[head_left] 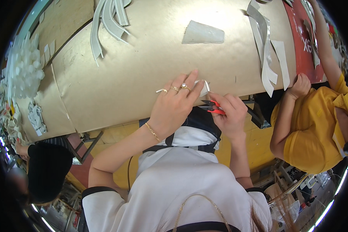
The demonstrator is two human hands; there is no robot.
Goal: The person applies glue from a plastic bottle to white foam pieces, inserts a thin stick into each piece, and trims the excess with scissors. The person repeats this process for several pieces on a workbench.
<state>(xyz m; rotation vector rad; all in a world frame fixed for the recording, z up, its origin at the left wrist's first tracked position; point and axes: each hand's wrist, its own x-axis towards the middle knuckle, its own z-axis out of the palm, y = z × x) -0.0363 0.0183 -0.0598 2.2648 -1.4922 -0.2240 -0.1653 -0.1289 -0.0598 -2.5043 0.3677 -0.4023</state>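
Observation:
My left hand (171, 105), wearing rings and a bracelet, lies palm down near the table's front edge. Its fingers press on a small white strip (204, 89), which sticks out past the index fingertip. A thin white end also shows at the little-finger side; most of the strip is hidden under the hand. Thread snips (216, 108) with red handles and dark blades are gripped in my right hand (234, 114). The blades point left, just below the strip's exposed end, and look slightly parted. Whether they touch the strip I cannot tell.
On the tan-covered table (131, 77) lie a grey trapezoid piece (203, 32), pale strips (108, 23) at far left, and grey strips (265, 46) at right. A bundle of translucent white pieces (25, 69) stands left. A yellow-shirted person (313, 123) works at right; another, dark-clothed (48, 170), is at left.

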